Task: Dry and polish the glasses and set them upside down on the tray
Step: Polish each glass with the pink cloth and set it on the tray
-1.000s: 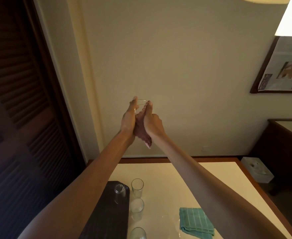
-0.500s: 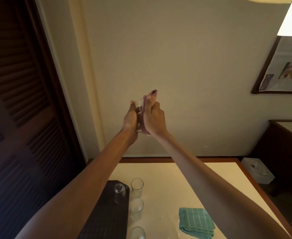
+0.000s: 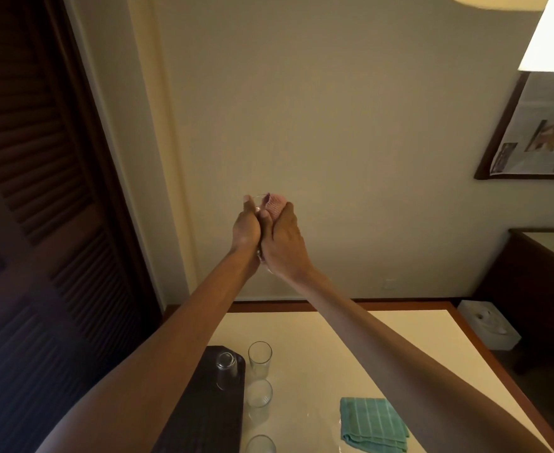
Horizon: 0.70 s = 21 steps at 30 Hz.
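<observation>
Beige wall (image 3: 367, 152) behind glass (image 3: 256, 201), pink cloth (image 3: 274, 206)

Between our left hand (image 3: 246, 228) and right hand (image 3: 284, 243) we hold a clear, shiny glass (image 3: 255, 203) and a soft pink cloth (image 3: 274, 206), matt and finely ribbed. Below the hands, the table (image 3: 350, 354) top looks smooth and faintly glossy, rimmed in wood. The tray (image 3: 203, 420) is dark and matt, and 4 more glasses (image 3: 260, 359) are clear. Under the right hand lies a green cloth (image 3: 372, 423), matt and pale-striped.
</observation>
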Motion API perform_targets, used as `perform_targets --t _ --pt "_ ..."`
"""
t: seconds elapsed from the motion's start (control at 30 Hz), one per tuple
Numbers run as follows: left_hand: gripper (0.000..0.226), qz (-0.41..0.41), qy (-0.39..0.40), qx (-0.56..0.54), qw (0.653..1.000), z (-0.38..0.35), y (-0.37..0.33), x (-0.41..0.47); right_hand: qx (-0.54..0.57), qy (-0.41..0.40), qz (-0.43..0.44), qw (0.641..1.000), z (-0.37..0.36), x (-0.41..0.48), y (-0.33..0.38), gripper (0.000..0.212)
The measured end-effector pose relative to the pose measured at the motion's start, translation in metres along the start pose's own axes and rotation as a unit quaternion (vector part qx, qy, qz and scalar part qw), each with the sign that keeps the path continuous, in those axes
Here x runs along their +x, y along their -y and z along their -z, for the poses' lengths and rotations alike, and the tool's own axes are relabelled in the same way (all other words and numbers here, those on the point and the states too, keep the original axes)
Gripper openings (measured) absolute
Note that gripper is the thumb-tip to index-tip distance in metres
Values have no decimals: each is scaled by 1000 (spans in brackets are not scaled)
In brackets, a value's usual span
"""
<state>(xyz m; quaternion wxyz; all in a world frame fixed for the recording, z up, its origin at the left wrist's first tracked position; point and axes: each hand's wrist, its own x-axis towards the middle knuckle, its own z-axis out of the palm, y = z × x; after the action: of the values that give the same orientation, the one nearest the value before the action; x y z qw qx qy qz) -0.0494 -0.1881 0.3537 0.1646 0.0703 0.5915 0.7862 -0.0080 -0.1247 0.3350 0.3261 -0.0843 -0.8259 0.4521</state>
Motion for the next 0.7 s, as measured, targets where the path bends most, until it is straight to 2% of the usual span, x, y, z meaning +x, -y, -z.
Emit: perform_targets --t 0.03,0.1,0.17,0.27,0.4,0.43,0.53,0.6,0.7 --pt "58 10 5 0 1000 -1 1 -2 -6 -23 28 999 0 3 0 40" --pt "55 16 18 20 1000 -3 1 -6 -1 -53 28 998 5 8 3 40" --pt "58 11 35 30 999 -2 1 -8 24 -47 -39 998 12 12 7 48" --pt "67 -11 40 54 998 -1 -2 -11 71 6 -162 984 17 20 8 70" --pt "108 -31 -35 82 996 3 4 7 210 57 -283 934 12 19 4 73" --pt "104 -40 -35 78 996 2 -2 2 242 70 -308 917 12 16 2 70" --pt "60 -63 -30 62 996 5 -8 2 291 113 -355 881 12 4 -1 63" --pt "58 -61 -20 53 997 10 -7 9 345 124 -385 847 11 0 -6 64" --pt "66 -55 -2 43 998 19 -9 11 434 111 -414 793 8 -4 -8 65"
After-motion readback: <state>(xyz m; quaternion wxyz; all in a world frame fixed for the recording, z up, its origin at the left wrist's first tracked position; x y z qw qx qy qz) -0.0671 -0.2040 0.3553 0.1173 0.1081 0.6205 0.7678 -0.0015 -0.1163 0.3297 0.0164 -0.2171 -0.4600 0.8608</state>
